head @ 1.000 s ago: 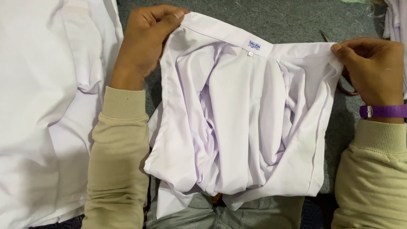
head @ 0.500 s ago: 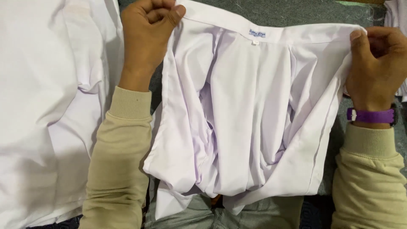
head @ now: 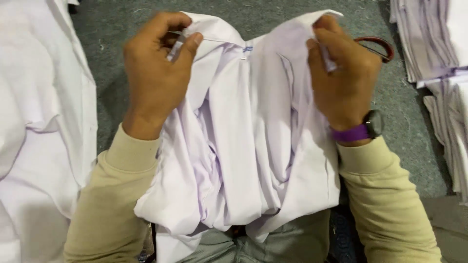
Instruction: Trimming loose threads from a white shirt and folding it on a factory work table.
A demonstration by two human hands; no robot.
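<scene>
Both our hands pinch the top edge of a white shirt.

Our left hand has its fingers clamped on the collar edge of the white shirt, and our right hand has its fingers clamped on the same edge further along, near a small blue label. The shirt hangs bunched between our beige sleeves, over our lap. A purple wristband sits on our right wrist. Red-handled scissors lie on the grey floor just behind that hand. White cloth lies to the left, and a stack of folded white garments to the right.
</scene>
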